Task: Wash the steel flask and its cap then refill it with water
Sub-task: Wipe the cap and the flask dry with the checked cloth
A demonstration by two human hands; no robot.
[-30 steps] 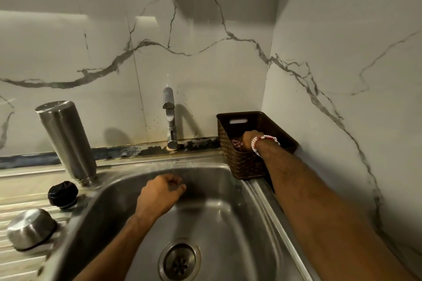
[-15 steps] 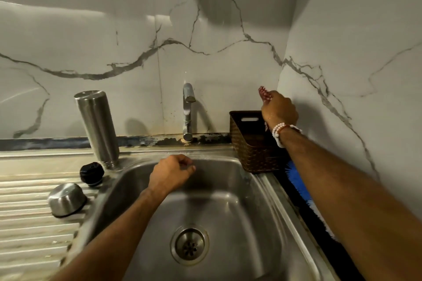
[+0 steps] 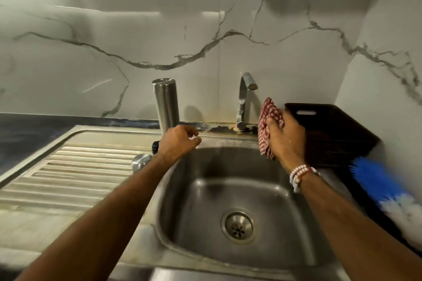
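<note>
Since only the head view is on hand, everything comes from it. The steel flask [image 3: 165, 105] stands mouth-down at the back edge of the table, just behind the rear left corner of the sink [image 3: 182, 230], probably so that it drains. Whether any water is inside cannot be told. Its black cap [image 3: 155, 146] and a steel cup lid [image 3: 141, 162] sit in front of it on the ribbed drainboard [image 3: 75, 173], both partly hidden by the left hand [image 3: 180, 143]. That hand hovers over the sink's rear left rim, its grip loose, fingers lightly curled with nothing in them.

The right hand [image 3: 285, 139] has its grip clenched on a red-checked cloth [image 3: 267, 125], held above the sink's rear right rim, beside the tap [image 3: 245, 98], likely for wiping or scrubbing. No water runs from the tap. Only the drain strainer [image 3: 238, 227] shows in the basin. A dark basket [image 3: 338, 134] sits in the table's back right corner, its inside hidden from here, and a blue brush [image 3: 374, 180] lies in front of it.
</note>
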